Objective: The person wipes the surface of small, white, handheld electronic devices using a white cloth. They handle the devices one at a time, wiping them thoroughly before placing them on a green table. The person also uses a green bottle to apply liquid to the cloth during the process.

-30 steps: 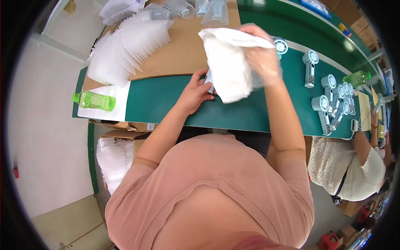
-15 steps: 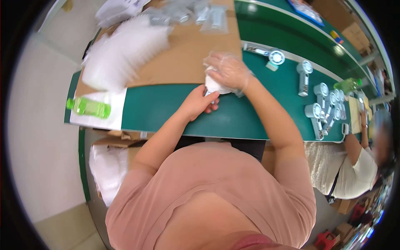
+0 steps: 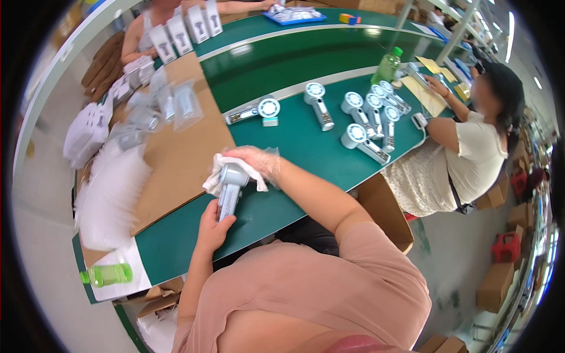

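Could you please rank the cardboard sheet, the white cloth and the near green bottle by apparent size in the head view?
1. cardboard sheet
2. white cloth and green bottle: look alike, unsure.

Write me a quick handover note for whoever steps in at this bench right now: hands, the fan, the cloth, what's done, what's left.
Left hand grips the handle of the grey handheld fan, held over the green table.
Right hand, in a clear glove, presses the white cloth on the fan's head.
Done: cannot tell.
Left: more fans lie unbagged beyond; clear bags are stacked on the left.
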The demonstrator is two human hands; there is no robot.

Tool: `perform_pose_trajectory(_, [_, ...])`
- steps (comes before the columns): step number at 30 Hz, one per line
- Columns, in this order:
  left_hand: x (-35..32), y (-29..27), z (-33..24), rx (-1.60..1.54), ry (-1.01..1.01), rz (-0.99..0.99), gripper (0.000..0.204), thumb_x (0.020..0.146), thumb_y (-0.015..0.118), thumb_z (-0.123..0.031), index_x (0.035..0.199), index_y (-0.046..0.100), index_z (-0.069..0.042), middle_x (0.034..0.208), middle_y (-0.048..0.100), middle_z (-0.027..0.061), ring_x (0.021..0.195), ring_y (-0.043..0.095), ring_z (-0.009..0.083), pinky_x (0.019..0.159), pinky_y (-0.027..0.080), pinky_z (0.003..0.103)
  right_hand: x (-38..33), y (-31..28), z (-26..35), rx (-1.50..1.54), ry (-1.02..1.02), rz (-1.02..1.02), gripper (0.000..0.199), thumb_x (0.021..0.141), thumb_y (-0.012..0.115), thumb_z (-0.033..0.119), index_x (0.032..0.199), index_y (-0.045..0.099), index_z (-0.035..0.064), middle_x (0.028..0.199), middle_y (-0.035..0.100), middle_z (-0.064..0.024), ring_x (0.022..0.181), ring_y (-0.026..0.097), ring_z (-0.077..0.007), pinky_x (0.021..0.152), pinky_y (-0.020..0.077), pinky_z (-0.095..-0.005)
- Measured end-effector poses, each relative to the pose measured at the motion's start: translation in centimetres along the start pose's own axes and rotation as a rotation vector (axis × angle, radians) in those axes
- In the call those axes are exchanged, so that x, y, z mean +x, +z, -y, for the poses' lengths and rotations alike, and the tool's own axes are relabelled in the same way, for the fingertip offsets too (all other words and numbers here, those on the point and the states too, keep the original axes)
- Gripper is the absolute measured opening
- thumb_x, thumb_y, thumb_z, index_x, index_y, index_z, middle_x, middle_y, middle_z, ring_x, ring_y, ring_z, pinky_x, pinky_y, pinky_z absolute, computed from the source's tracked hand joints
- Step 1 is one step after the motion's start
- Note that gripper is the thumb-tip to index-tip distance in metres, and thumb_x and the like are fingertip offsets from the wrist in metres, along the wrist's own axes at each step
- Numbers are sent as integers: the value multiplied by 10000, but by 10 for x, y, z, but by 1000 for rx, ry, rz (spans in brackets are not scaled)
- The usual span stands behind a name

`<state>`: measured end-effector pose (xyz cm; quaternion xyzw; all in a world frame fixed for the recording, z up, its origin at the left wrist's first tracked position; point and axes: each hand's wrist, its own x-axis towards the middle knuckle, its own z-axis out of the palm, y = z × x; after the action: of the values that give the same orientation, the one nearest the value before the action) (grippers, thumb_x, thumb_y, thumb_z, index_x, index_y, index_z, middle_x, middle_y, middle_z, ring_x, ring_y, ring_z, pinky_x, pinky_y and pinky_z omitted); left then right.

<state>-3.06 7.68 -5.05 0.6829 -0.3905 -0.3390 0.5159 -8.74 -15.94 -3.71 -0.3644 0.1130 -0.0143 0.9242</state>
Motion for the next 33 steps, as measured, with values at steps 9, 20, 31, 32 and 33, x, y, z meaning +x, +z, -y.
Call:
perform_pose_trajectory(9, [7, 38, -23, -252, -61, -9, 338, 861, 593, -150, 1138, 516, 27, 884, 611, 58, 616, 530, 86, 548, 449, 228, -6, 17, -15, 514, 19, 330, 253, 932, 532, 293, 1021, 589, 63, 951, 648, -102, 886, 649, -252, 821, 544, -398])
perform_pose_trajectory(20, [59, 59, -45, -90, -61, -168, 326, 906, 620, -280, 1090, 513, -32, 826, 559, 21, 603, 509, 76, 508, 422, 230, -14, 2, -7, 98, -267, -91, 334, 895, 617, 253, 1147, 580, 38, 1004, 658, -80, 895, 656, -207, 772, 548, -365])
perform_pose_trajectory(31, [39, 41, -47, -416, -280, -119, 206, 945, 527, -195, 985, 610, -11, 789, 616, 33, 628, 559, 88, 554, 466, 236, -30, 31, -15, -267, -78, -40, 232, 864, 665, 151, 1001, 603, -25, 818, 646, -100, 620, 620, -159, 461, 478, -279])
perform_pose_trajectory(32, [36, 34, -48, -361, -263, -84, 204, 938, 539, -193, 967, 619, -7, 775, 618, 35, 625, 565, 95, 557, 471, 237, -28, 34, -18, -290, -103, -50, 225, 856, 673, 137, 995, 605, -26, 829, 646, -100, 638, 623, -157, 479, 483, -280])
perform_pose_trajectory(33, [31, 27, -51, -308, -248, -41, 203, 931, 551, -190, 950, 628, -3, 760, 619, 37, 621, 571, 101, 559, 476, 237, -28, 34, -22, -312, -128, -68, 219, 849, 681, 123, 990, 607, -26, 839, 646, -99, 656, 626, -154, 496, 488, -281])
